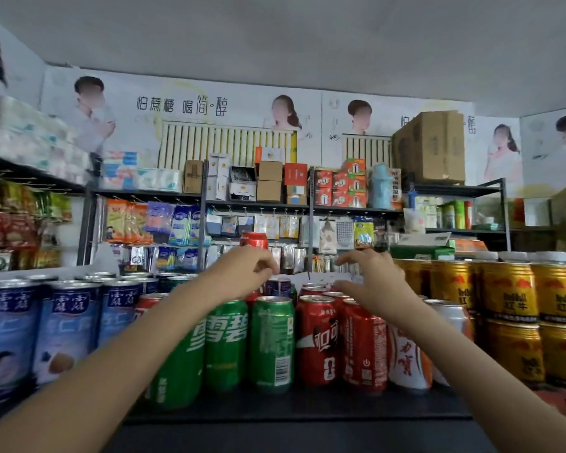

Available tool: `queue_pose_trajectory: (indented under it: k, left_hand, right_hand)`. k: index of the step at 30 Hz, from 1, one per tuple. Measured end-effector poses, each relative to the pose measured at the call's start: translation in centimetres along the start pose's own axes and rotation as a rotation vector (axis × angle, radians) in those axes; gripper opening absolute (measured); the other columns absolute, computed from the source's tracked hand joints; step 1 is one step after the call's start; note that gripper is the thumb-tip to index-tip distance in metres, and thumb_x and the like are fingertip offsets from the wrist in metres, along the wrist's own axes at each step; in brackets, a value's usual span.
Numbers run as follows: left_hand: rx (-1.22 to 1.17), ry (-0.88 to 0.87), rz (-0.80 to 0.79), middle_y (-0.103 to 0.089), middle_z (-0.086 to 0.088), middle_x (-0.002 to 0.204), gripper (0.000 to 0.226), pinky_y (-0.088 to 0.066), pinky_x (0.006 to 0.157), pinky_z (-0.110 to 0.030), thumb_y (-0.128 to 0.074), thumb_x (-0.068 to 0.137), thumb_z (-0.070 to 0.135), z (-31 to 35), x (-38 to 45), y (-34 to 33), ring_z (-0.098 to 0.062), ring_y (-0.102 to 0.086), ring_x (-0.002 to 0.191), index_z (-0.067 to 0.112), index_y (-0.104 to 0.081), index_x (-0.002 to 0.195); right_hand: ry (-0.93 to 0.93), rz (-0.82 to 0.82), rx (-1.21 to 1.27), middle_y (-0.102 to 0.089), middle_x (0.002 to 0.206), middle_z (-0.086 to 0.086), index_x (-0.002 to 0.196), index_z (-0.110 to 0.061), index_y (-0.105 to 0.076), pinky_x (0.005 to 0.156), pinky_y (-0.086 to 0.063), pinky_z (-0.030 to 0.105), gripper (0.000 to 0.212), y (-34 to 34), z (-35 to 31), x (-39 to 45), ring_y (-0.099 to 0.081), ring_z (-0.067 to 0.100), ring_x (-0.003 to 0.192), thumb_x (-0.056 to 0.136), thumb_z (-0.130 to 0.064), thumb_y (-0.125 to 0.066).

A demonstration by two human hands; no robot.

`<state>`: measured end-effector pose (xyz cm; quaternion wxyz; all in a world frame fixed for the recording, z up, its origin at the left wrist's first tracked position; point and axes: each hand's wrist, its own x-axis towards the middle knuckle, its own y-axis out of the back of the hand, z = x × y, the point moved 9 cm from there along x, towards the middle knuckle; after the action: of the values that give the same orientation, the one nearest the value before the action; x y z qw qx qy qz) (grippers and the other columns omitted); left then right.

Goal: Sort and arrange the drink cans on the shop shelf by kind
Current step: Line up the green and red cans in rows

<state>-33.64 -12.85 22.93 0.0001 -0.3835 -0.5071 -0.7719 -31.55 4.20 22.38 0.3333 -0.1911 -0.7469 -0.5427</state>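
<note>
Blue cans (62, 328): they stand in rows at the left end of the dark shelf (307, 407), near its front edge.
Left hand (242, 273): it is raised over the middle of the shelf. Its fingers are curled and the tips come close together. A red can (254, 240) shows just above this hand. I cannot tell if the hand holds it or if the can stands behind it.
Green cans (268, 341): they stand side by side near the front edge, in the middle, under the left arm.
Dark blue can (278, 287): it peeks up behind the green cans, toward the back edge.
Red cans (317, 341): they stand just right of the green cans, touching them, with more red ones behind.
Right hand (373, 282): it is spread over the tops of the red cans. Its fingers are apart and a bit bent. It holds nothing.
White and orange can (406, 358): it stands just right of the red cans, partly hidden by the right arm.
Gold cans (510, 295): they fill the right end of the shelf, stacked two high.
</note>
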Motion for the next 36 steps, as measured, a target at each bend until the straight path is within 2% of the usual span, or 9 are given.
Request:
queue_pose_trajectory:
  k: [4, 6, 9, 13, 20, 24, 29, 33, 36]
  left_hand:
    - [0.051, 0.114, -0.069, -0.066, 0.001, 0.109, 0.016, -0.053, 0.086, -0.034, -0.053, 0.092, 0.017, -5.4, -1.4, 2.0, -0.023, -0.065, 0.097, 0.02, -0.066, 0.101]
    - [0.104, 0.144, -0.11, -0.065, 0.002, 0.11, 0.018, -0.051, 0.089, -0.034, -0.053, 0.092, 0.019, -7.2, -1.5, 2.2, -0.019, -0.064, 0.097, 0.018, -0.067, 0.105]
    - [0.16, 0.127, -0.221, -0.063, 0.003, 0.113, 0.022, -0.046, 0.091, -0.026, -0.054, 0.092, 0.021, -8.3, -1.1, 1.2, -0.009, -0.058, 0.099, 0.018, -0.065, 0.111]
    - [0.185, 0.092, -0.3, -0.064, 0.003, 0.113, 0.023, -0.048, 0.092, -0.031, -0.055, 0.091, 0.021, -9.1, -0.6, 0.1, -0.011, -0.059, 0.101, 0.022, -0.064, 0.112]
    - [0.098, 0.045, -0.159, -0.063, 0.006, 0.109, 0.024, -0.047, 0.082, -0.019, -0.055, 0.091, 0.018, -9.1, -0.5, 0.9, -0.006, -0.057, 0.092, 0.019, -0.062, 0.114]
    - [0.014, -0.009, 0.063, -0.059, 0.003, 0.122, 0.037, -0.046, 0.09, -0.026, -0.057, 0.089, 0.02, -7.9, -0.9, 3.5, -0.008, -0.058, 0.102, 0.024, -0.052, 0.126]
    - [-0.215, -0.063, 0.269, -0.049, 0.008, 0.126, 0.061, -0.042, 0.08, -0.021, -0.067, 0.082, 0.031, -6.0, -3.1, 8.7, -0.005, -0.055, 0.103, 0.041, -0.033, 0.132]
    - [-0.597, -0.058, 0.327, -0.056, 0.003, 0.114, 0.069, -0.053, 0.074, -0.02, -0.073, 0.07, 0.023, -6.0, -6.3, 12.5, -0.01, -0.065, 0.092, 0.042, -0.033, 0.124]
    - [-0.605, -0.006, 0.336, -0.062, 0.002, 0.103, 0.079, -0.052, 0.075, -0.02, -0.074, 0.06, 0.025, -7.3, -9.7, 14.0, -0.007, -0.067, 0.081, 0.045, -0.034, 0.126]
  right_hand:
    - [0.078, -0.159, 0.268, -0.063, 0.113, 0.007, 0.108, -0.012, -0.063, 0.092, -0.048, 0.036, 0.026, -3.5, -3.2, 4.7, -0.057, 0.02, 0.106, 0.085, -0.023, -0.066]
    - [0.1, -0.273, 0.285, -0.064, 0.107, 0.009, 0.107, -0.01, -0.063, 0.091, -0.048, 0.035, 0.026, -5.9, -4.8, 7.0, -0.059, 0.021, 0.1, 0.084, -0.022, -0.067]
    - [0.171, -0.486, 0.101, -0.056, 0.12, 0.005, 0.117, -0.011, -0.06, 0.099, -0.038, 0.034, 0.032, -10.4, -6.4, 9.1, -0.051, 0.021, 0.113, 0.087, -0.02, -0.064]
    - [0.172, -0.625, 0.038, -0.043, 0.138, 0.003, 0.118, -0.016, -0.053, 0.106, -0.031, 0.039, 0.036, -14.4, -5.9, 10.4, -0.038, 0.023, 0.128, 0.084, -0.02, -0.066]
    - [0.115, -0.377, 0.172, -0.051, 0.083, -0.008, 0.078, -0.015, -0.052, 0.08, -0.044, 0.029, 0.021, -12.4, -5.6, 11.2, -0.052, 0.017, 0.09, 0.077, -0.016, -0.073]
    - [0.203, -0.109, 0.359, -0.061, 0.096, -0.001, 0.078, -0.016, -0.052, 0.088, -0.05, 0.035, 0.021, -6.0, -8.1, 10.8, -0.059, 0.015, 0.091, 0.077, -0.016, -0.073]
    - [0.389, 0.174, 0.609, -0.061, 0.086, -0.005, 0.085, -0.014, -0.056, 0.066, -0.043, 0.012, 0.018, 2.7, -15.1, 7.8, -0.053, 0.004, 0.075, 0.079, -0.02, -0.072]
    - [0.423, 0.107, 0.847, -0.063, 0.083, 0.002, 0.08, -0.017, -0.054, 0.069, -0.048, 0.026, 0.017, 4.1, -20.3, 5.9, -0.058, 0.012, 0.075, 0.081, -0.022, -0.071]
    - [0.424, 0.001, 0.993, -0.063, 0.086, 0.018, 0.076, -0.018, -0.054, 0.069, -0.046, 0.033, 0.019, 2.6, -23.1, 4.8, -0.058, 0.022, 0.077, 0.079, -0.02, -0.072]
